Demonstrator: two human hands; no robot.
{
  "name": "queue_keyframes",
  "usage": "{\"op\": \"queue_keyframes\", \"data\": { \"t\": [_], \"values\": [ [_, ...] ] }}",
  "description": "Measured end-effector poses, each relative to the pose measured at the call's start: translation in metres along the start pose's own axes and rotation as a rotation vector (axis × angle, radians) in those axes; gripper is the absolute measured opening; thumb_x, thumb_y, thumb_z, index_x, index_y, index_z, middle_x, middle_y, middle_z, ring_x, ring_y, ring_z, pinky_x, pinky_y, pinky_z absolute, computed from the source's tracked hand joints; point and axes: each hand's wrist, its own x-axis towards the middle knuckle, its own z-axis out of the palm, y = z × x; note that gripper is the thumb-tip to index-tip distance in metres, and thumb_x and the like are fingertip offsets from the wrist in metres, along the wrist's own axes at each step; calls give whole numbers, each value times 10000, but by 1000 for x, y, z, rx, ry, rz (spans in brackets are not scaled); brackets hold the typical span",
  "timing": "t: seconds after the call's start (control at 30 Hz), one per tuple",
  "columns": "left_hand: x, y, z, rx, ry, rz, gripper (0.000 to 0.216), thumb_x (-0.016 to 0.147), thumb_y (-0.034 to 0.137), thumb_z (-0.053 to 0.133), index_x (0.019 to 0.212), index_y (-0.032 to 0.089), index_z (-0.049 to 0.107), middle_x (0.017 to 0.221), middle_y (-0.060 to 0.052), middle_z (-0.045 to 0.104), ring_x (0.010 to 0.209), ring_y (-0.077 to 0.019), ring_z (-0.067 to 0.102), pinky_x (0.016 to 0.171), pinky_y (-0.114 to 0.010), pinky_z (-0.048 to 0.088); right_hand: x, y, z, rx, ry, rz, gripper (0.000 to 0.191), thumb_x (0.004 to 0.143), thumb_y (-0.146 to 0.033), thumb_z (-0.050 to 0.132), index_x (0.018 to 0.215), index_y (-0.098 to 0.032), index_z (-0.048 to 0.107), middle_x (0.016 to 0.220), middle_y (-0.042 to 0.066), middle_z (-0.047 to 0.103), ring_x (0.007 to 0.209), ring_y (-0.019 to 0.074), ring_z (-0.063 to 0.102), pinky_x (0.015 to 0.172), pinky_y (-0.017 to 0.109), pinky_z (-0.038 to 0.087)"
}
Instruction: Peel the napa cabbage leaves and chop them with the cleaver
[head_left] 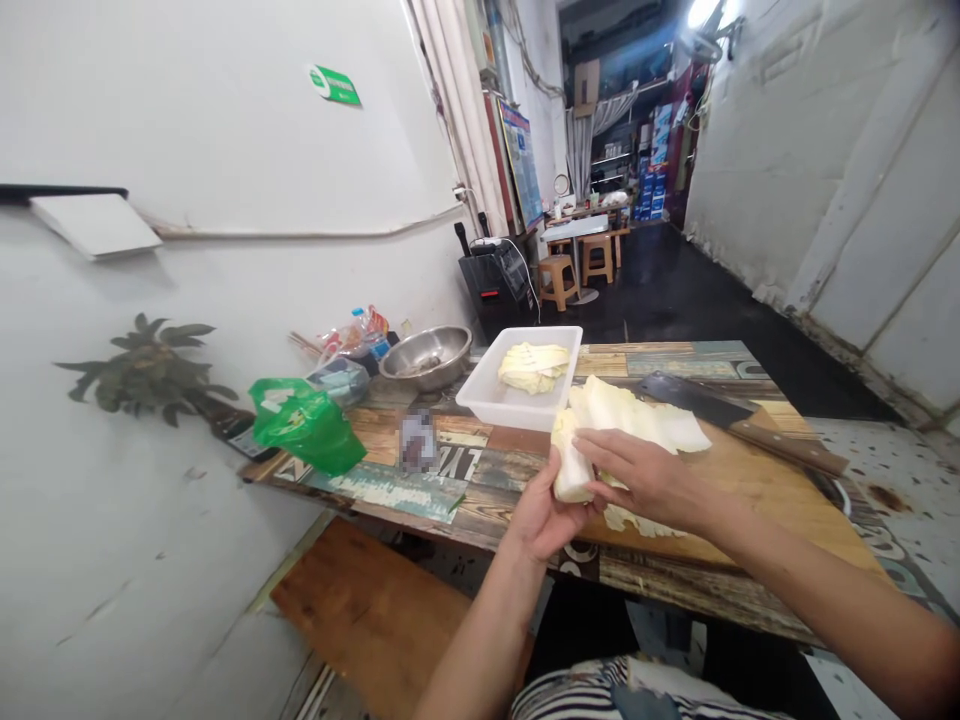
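Observation:
A pale chunk of napa cabbage (573, 468) is held upright between my two hands, over the left edge of the cutting board. My left hand (541, 512) wraps round it from below and the left, fingers closed. From the other side my right hand (651, 472) grips it, its fingers lying across the front. Loose cabbage leaves (626, 408) lie on the wooden cutting board (795, 520) behind and under my right hand. At the board's far right rests a cleaver (757, 425), its dark blade pointing left. More cabbage leaves (534, 366) are stacked in a white plastic tub (510, 412) just beyond my hands.
Left of the tub stands a steel bowl (427, 360). A green plastic bag (304, 425) and bagged items with a bottle (360, 335) sit near the wall. A wooden bench (375, 620) is below the table's left front. Stools (557, 280) and another table stand farther back.

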Motion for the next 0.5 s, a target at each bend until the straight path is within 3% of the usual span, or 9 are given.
{"op": "queue_keyframes", "data": {
  "t": [0.13,0.27,0.37,0.5],
  "values": [
    [-2,-2,2,34,-1,3,340,972,451,567,1083,145,663,905,-54,685,769,-163,644,627,-286,513,1,2,-6,19,-19,0,318,979,-197,489,1284,-168,577,1166,151,706,1068,236,683,906,402,602],
    [-4,-4,11,126,45,91,332,963,430,593,1068,126,675,899,-58,695,747,-152,639,638,-270,518,3,-5,-16,19,-46,23,439,891,-279,612,1294,-115,552,1201,206,660,1074,276,667,865,404,609],
    [-3,-4,14,211,58,145,304,929,385,660,1093,130,676,972,-66,713,785,-157,650,661,-260,524,2,-8,-19,-5,-46,45,492,808,-246,628,1271,-95,558,1165,218,660,1021,288,678,803,401,614],
    [-2,-6,10,269,64,97,341,903,403,693,1117,140,669,1020,-82,724,807,-175,667,672,-275,539,-2,-10,-16,19,-64,108,543,738,-195,603,1276,-121,590,1158,184,686,976,275,696,772,385,610]
  ]
}}
